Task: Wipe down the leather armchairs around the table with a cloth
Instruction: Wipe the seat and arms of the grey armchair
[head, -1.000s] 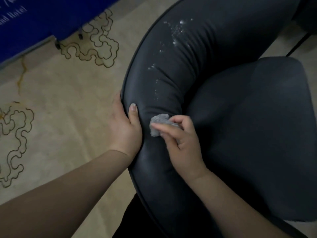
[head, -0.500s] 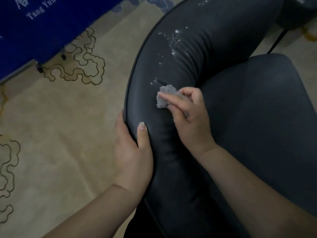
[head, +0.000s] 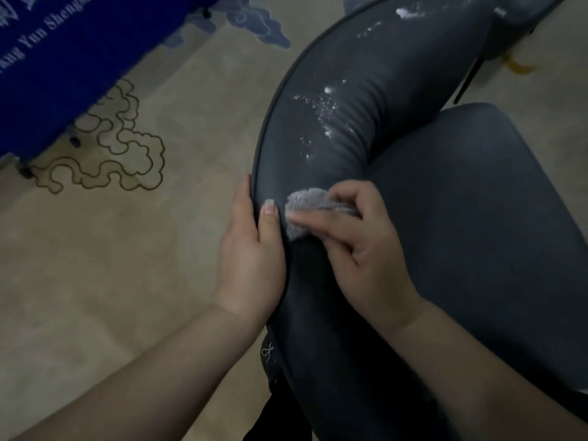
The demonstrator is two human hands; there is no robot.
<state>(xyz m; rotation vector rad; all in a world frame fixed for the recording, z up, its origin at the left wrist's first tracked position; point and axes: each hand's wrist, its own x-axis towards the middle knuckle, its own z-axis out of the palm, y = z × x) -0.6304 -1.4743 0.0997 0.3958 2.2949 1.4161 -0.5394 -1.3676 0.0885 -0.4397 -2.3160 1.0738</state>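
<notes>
A: Entry, head view. Right hand [head: 359, 246] pinches a bunched grey cloth [head: 305, 206], fingers curled round it, the wad pressed on the padded backrest roll [head: 334, 128] of the dark leather armchair [head: 477, 218], just below the bend where the roll meets the seat cushion [head: 471, 192].

B: Left hand?

A: Left hand [head: 251, 249] grips the piped outer edge of the roll, thumb [head: 269, 218] lying on top and almost touching the cloth, the other fingers wrapped over the far side, mostly hidden.

B: Residue?

A: White speckled powder [head: 321, 106] on the roll, up and away from the cloth; a second patch [head: 410, 12] near the top of frame. Not yet wiped.

B: Risks, as judged?

A: One: the wad is small and balled, so little face meets the leather; a stroke may smear or push powder into the creases at the bend instead of lifting it. Two: loose powder could be brushed down onto the seat cushion or the patterned carpet [head: 127, 249]. Three: the cloth is so close to the left thumb that a stroke that way would be blocked.

B: The blue cloth-draped table [head: 63, 58]?

A: Well apart, upper left.
</notes>
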